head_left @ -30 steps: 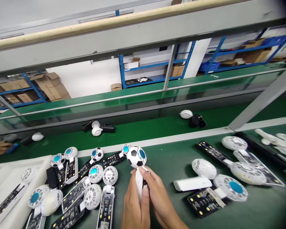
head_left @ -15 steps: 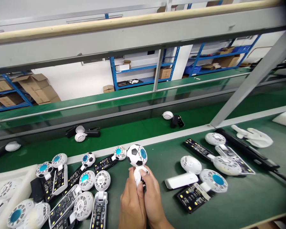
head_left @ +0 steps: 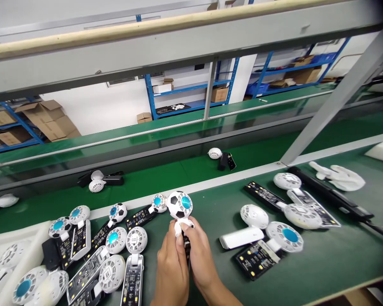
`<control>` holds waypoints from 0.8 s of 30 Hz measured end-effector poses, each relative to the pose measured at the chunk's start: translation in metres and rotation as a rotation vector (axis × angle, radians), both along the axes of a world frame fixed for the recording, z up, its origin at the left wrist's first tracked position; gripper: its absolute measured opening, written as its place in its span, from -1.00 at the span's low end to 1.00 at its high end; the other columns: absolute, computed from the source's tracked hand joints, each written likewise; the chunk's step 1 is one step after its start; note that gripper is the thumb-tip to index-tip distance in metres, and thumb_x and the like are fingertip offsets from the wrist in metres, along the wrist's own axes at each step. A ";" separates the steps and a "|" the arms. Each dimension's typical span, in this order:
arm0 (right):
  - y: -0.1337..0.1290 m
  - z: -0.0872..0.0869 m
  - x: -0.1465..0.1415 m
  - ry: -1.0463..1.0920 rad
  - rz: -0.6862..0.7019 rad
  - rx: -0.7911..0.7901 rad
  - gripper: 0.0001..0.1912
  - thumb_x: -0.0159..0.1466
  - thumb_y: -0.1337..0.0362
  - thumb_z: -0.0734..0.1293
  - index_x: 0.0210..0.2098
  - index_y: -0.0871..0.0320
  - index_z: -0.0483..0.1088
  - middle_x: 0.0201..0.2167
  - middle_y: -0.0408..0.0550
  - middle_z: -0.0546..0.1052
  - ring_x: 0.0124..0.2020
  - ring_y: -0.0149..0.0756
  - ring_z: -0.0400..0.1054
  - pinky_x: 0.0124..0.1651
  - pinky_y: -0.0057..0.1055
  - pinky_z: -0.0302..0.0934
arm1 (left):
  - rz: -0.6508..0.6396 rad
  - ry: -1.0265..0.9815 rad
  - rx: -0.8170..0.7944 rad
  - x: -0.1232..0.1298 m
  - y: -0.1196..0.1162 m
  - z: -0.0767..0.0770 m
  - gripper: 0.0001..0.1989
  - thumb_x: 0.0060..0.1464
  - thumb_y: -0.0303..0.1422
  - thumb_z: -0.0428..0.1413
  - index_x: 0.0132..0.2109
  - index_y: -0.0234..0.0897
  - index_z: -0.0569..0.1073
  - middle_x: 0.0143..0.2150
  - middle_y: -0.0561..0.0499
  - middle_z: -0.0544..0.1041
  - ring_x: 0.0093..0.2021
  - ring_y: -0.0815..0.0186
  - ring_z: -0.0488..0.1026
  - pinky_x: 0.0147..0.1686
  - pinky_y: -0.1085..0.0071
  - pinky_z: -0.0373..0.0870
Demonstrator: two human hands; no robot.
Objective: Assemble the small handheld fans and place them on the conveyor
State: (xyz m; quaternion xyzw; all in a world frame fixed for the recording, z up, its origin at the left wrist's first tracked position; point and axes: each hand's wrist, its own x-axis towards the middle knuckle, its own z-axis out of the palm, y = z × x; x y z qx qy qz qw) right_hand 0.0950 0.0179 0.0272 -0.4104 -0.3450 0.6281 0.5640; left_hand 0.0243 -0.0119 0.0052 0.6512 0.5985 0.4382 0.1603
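Note:
A small handheld fan (head_left: pixel 180 205) with a round football-patterned head and a blue centre is held upright between my hands. My left hand (head_left: pixel 173 259) closes around its lower part from the left. From the right, my right hand (head_left: pixel 198 250) grips it, thumb on the white neck below the head. A strip of dark circuit board shows between my hands; the rest of the fan's body is covered by fingers. Just left of the hands lies a fan with a white head (head_left: pixel 136 240) and an exposed circuit board (head_left: pixel 132 278).
Several opened fans (head_left: pixel 111 274) crowd the left of the green bench, by a white foam tray (head_left: pixel 35 238). On the right are more fans (head_left: pixel 285 236), a white cover (head_left: pixel 242 238), a black corded tool (head_left: pixel 332 195) and a white glove-like item (head_left: pixel 340 176). A conveyor belt (head_left: pixel 169 170) runs behind.
My hands and the held fan have shifted slightly left, and more of its circuit board shows between my fingers. The fans on the belt behind have moved left.

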 end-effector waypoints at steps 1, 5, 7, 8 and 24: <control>0.000 0.000 0.000 0.006 -0.002 0.001 -0.82 0.15 0.15 0.23 -0.37 0.14 0.30 -0.46 -0.17 0.34 -0.38 -0.32 0.16 -0.27 -0.41 0.15 | -0.004 -0.015 -0.010 0.000 0.000 0.002 -0.61 0.24 -0.36 -0.25 0.13 -0.42 0.21 0.09 -0.21 0.38 0.11 0.27 0.30 0.02 0.33 0.32; 0.002 0.000 -0.002 0.020 -0.023 -0.004 -0.82 0.14 0.16 0.23 -0.35 0.14 0.31 -0.46 -0.18 0.35 -0.36 -0.31 0.18 -0.25 -0.40 0.16 | -0.007 -0.093 -0.032 0.002 0.001 0.009 -0.62 0.25 -0.37 -0.25 0.12 -0.36 0.24 0.09 -0.14 0.39 0.11 0.31 0.29 0.04 0.36 0.28; 0.003 -0.001 -0.002 0.010 -0.020 -0.008 -0.82 0.13 0.16 0.23 -0.35 0.13 0.31 -0.46 -0.19 0.35 -0.37 -0.32 0.18 -0.25 -0.41 0.17 | 0.003 -0.128 -0.029 0.003 0.001 0.012 -0.63 0.25 -0.37 -0.26 0.11 -0.34 0.25 0.08 -0.13 0.39 0.11 0.30 0.30 0.05 0.35 0.28; 0.003 -0.001 -0.002 -0.001 -0.019 -0.007 -0.82 0.13 0.15 0.23 -0.36 0.13 0.31 -0.46 -0.19 0.35 -0.37 -0.32 0.18 -0.25 -0.41 0.17 | 0.001 -0.135 -0.032 0.004 0.001 0.013 -0.63 0.25 -0.37 -0.26 0.11 -0.34 0.25 0.08 -0.13 0.40 0.10 0.30 0.30 0.04 0.35 0.28; 0.005 -0.001 -0.008 -0.093 -0.062 0.028 -0.75 0.15 0.13 0.23 -0.29 0.18 0.29 -0.41 -0.10 0.44 -0.35 -0.25 0.29 -0.27 -0.37 0.20 | 0.033 0.069 0.156 -0.002 0.012 -0.003 -0.66 0.24 -0.43 -0.22 0.12 -0.36 0.21 -0.10 -0.16 0.47 -0.05 0.27 0.42 -0.22 0.40 0.41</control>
